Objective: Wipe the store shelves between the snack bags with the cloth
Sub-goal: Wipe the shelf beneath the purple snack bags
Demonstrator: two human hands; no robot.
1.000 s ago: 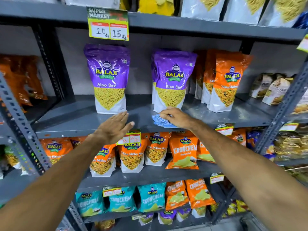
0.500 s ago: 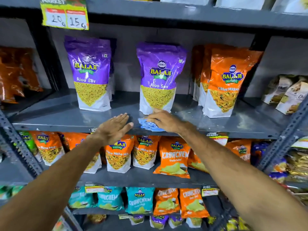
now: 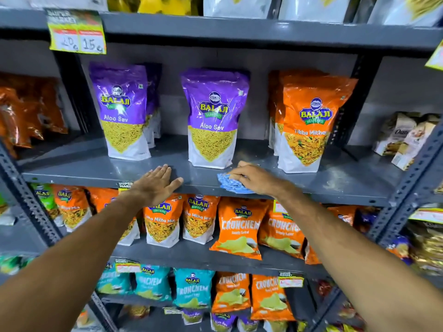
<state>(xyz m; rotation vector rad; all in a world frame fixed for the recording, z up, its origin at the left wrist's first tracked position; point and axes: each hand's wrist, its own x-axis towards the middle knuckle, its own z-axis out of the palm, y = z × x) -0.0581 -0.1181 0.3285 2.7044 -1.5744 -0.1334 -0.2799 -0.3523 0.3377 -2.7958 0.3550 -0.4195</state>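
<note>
A grey metal shelf (image 3: 79,167) carries two purple Aloo Sev bags, the left bag (image 3: 121,111) and the middle bag (image 3: 213,118), plus an orange Tikha Mitha bag (image 3: 309,123) on the right. My right hand (image 3: 256,177) presses a crumpled blue cloth (image 3: 231,184) onto the shelf's front edge, in the gap between the middle purple bag and the orange bag. My left hand (image 3: 158,184) lies flat with fingers spread on the shelf lip, between the two purple bags, holding nothing.
Lower shelves hold orange and teal snack bags (image 3: 239,226). A yellow price tag (image 3: 76,32) hangs from the shelf above. Perforated uprights (image 3: 412,178) frame the bay. Cream packets (image 3: 405,140) stand far right, dark orange bags (image 3: 26,116) far left.
My right hand has slid the cloth to the right along the shelf front, from before the middle purple bag toward the orange bag. My left hand stayed on the shelf edge.
</note>
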